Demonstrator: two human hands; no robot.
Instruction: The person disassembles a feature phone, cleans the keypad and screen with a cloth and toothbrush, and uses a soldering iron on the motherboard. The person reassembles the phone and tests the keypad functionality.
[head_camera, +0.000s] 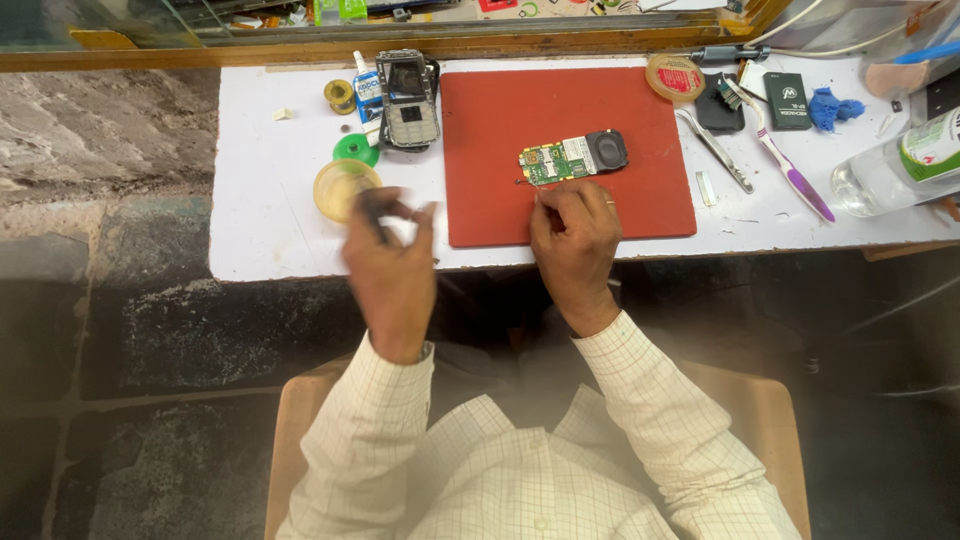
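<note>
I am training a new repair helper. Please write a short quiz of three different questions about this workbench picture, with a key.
1. True or false: the circuit board lies on the red mat.
2. Which hand is nearer to the board? A) left hand B) right hand
3. What lies on the white table right of the mat, beside the metal tweezers?

Key:
1. True.
2. B; its fingertips are just below the board.
3. A toothbrush with a purple handle.
</note>
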